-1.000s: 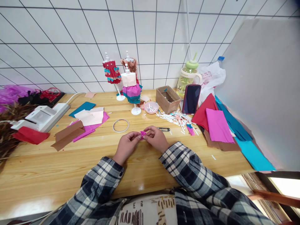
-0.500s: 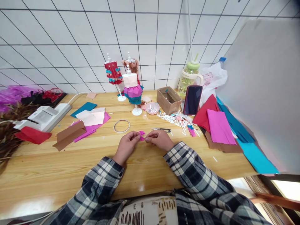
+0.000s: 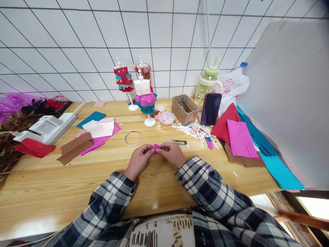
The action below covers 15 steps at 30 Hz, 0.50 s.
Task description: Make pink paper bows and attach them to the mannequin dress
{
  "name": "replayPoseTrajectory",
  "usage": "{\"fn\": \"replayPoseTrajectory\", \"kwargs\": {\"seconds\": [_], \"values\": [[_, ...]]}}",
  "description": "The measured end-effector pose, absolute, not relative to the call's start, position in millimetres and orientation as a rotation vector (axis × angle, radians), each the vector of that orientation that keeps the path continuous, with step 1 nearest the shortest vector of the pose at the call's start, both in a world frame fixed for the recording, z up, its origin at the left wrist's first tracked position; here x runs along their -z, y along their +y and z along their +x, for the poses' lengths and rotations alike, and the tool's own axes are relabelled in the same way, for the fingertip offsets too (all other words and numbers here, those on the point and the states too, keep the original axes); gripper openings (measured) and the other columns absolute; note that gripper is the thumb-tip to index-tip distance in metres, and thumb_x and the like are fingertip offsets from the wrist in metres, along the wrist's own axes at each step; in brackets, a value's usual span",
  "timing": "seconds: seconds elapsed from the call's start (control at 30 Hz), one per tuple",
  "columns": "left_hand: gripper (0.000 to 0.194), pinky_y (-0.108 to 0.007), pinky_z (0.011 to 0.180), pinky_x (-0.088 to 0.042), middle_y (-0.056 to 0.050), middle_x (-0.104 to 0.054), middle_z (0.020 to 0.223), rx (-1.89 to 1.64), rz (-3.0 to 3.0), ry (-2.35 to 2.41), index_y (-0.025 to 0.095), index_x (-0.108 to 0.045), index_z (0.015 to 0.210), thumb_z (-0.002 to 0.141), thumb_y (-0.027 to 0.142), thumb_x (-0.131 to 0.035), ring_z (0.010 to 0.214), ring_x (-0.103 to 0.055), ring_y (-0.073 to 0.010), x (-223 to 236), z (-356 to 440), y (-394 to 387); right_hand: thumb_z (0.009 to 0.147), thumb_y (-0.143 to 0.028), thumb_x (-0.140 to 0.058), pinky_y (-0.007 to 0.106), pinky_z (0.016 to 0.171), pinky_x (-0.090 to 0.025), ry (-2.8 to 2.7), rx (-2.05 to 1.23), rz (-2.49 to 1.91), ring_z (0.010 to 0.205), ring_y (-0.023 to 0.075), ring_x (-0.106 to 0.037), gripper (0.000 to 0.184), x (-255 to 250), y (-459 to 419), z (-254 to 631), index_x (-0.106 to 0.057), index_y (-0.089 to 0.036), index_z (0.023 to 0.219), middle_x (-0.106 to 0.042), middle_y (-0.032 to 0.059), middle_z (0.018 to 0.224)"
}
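Observation:
A small gathered piece of magenta crepe paper [image 3: 156,147], bow-like in shape, is held just above the table between both hands. My left hand [image 3: 140,158] pinches its left side between thumb and fingers. On its right side, my right hand [image 3: 171,153] is closed on it the same way, so the fingertips nearly meet. Thread snips [image 3: 177,142] lie just beyond my right hand. Behind my left hand rests a thin ring-shaped roll [image 3: 133,138], seemingly of tape.
Small dress forms in paper dresses [image 3: 145,99] stand at the back. Right of them are a pink dish [image 3: 167,118], a cardboard box [image 3: 185,109], white paper scraps [image 3: 192,132] and a propped phone [image 3: 211,109]. Coloured paper sheets [image 3: 243,139] lie right; a power strip [image 3: 48,128] sits left.
My right hand has moved left and now grips the magenta paper's right side, where it was slightly apart before. My left hand stays nearly still.

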<state>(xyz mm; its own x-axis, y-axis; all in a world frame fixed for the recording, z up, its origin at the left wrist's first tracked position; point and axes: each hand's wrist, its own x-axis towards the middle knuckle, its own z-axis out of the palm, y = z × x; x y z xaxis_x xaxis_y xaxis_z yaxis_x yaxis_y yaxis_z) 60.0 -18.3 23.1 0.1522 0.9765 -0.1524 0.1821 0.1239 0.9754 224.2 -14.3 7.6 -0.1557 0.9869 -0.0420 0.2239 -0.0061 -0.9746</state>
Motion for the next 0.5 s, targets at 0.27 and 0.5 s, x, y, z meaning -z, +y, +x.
{"fn": "replayPoseTrajectory", "kwargs": {"seconds": [0.27, 0.5], "values": [[0.027, -0.031, 0.078, -0.047, -0.004, -0.071, 0.08, -0.893, 1.301, 1.267, 0.016, -0.068, 0.08, 0.071, 0.042, -0.068, 0.077, -0.063, -0.0196, -22.7, 59.1, -17.9, 0.074, -0.036, -0.068, 0.025, 0.059, -0.046, -1.446, -1.264, -1.264, 0.065, 0.0146, -0.061, 0.021, -5.8, -12.1, 225.8, -0.074, -0.017, 0.081, -0.072, 0.0033, 0.074], [0.03, -0.032, 0.08, -0.048, -0.005, -0.072, 0.082, -0.884, 1.327, 1.279, 0.016, -0.069, 0.082, 0.071, 0.044, -0.069, 0.079, -0.064, -0.0207, -23.8, 59.8, -18.3, 0.073, -0.035, -0.069, 0.026, 0.061, -0.048, -1.432, -1.206, -1.332, 0.064, 0.0148, -0.061, 0.021, -3.3, -12.9, 223.4, -0.072, -0.016, 0.08, -0.072, 0.0046, 0.075]]}}
